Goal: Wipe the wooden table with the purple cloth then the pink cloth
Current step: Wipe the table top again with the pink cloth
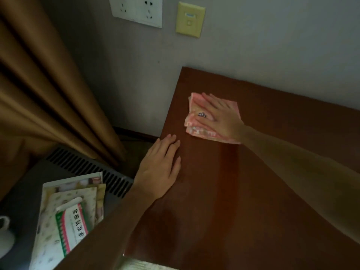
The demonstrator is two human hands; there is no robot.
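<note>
The dark wooden table [243, 191] fills the right and lower part of the head view. A folded pink cloth [196, 129] lies flat near the table's far left corner. My right hand [218, 115] presses flat on top of it, fingers spread and pointing toward the left edge, a ring on one finger. My left hand [161, 168] rests flat, palm down, on the table's left edge, nearer to me and apart from the cloth. No purple cloth is in view.
A brown curtain [48, 84] hangs at the left. Below it runs a black vent grille [87, 168]. Papers and a green-and-white box [72, 225] lie on a lower grey surface left of the table. Wall sockets [138, 10] sit above.
</note>
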